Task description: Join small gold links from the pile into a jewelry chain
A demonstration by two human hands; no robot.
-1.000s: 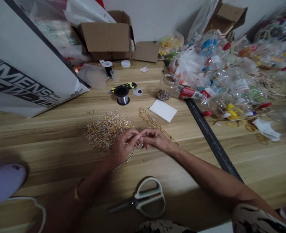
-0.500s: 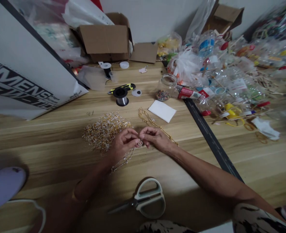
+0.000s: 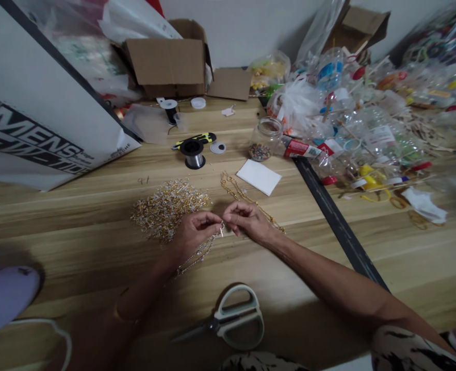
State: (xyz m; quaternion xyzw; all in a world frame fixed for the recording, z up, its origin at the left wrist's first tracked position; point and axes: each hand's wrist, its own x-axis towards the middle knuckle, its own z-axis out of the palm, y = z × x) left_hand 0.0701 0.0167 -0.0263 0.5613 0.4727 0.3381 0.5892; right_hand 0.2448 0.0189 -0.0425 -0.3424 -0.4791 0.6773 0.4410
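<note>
Pinching with the left hand (image 3: 195, 230), between thumb and fingertips, the end of a thin silvery chain (image 3: 200, 253); trailing it from there toward between seven and eight o'clock, along the near side of that hand and onto the desk (image 3: 96, 226). Showing a small pale piece (image 3: 222, 231) just below the left fingertips. Holding the right hand (image 3: 247, 219) at three o'clock, just beside the left but apart from it, with thumb and forefinger pressed together and the other fingers curled. Cannot tell of anything pinched there, at so small a size.

Counting the hours from the gap between the hands, see between nine and ten a heap of gold and clear pieces (image 3: 166, 208), near the left hand; from twelve round to three, gold chains (image 3: 249, 200) laid out as far as the right wrist; between one and two, a white card (image 3: 259, 176); at one, farther off, a clear jar (image 3: 269, 129) with small dark beads (image 3: 259, 152) in the bottom. Note at eleven a spool (image 3: 193, 159) of shiny line, standing before a yellow-and-black tool (image 3: 208, 137); at six, scissors (image 3: 239, 317), pointing toward between eight and nine; at two, well apart, a jumble of clear plastic bottles (image 3: 383, 136).
</note>
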